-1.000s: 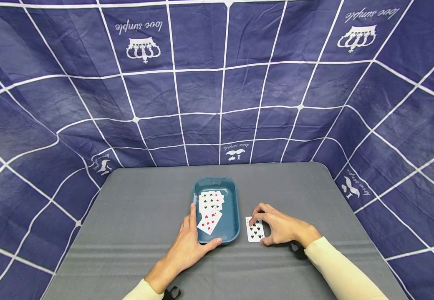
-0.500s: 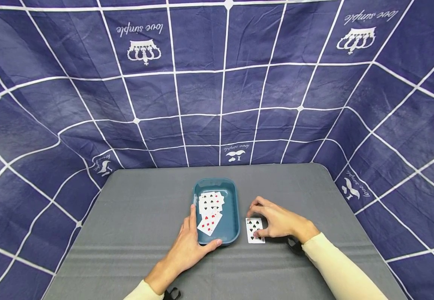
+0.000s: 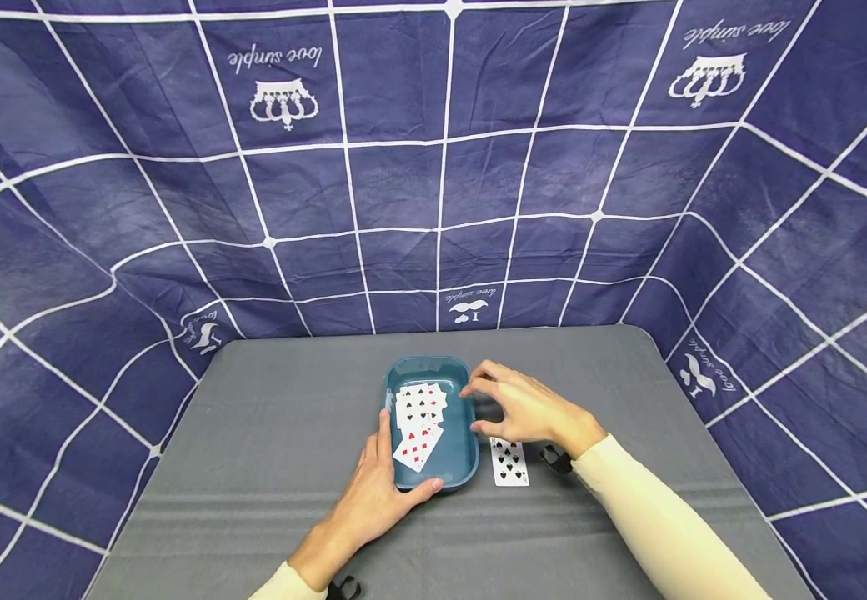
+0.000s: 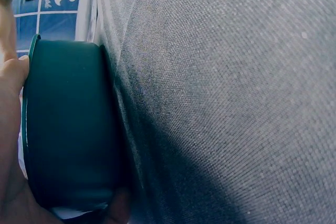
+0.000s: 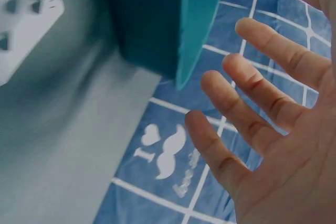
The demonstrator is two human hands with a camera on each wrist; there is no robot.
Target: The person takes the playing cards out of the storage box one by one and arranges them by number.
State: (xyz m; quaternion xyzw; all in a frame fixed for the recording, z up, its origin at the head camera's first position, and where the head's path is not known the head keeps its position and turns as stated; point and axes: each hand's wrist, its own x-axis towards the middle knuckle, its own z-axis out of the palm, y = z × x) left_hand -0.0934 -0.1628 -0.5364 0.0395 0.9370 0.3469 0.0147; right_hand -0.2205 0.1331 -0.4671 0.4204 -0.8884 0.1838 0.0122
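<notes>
A teal tray (image 3: 458,454) stands mid-table, with several playing cards (image 3: 418,421) lying face up and overlapping along its left half. My left hand (image 3: 375,487) holds the tray's near left corner, thumb along the front rim and fingers along the left side. In the left wrist view the tray's outer wall (image 4: 71,124) sits between thumb and fingers. My right hand (image 3: 527,406) is over the tray's right rim. Its fingers (image 5: 262,85) are spread and bent slightly, holding nothing. A playing card of spades (image 3: 509,465) lies face up on the table right of the tray, partly under that hand.
A grey cloth covers the table (image 3: 291,417). Blue curtains (image 3: 396,183) with white grid lines stand at the back and both sides. A black strap (image 3: 556,458) is on the right wrist.
My right hand has lifted off the spades card and moved left and away from me to the tray's right rim. The card stays on the table. My left hand and the tray keep their place.
</notes>
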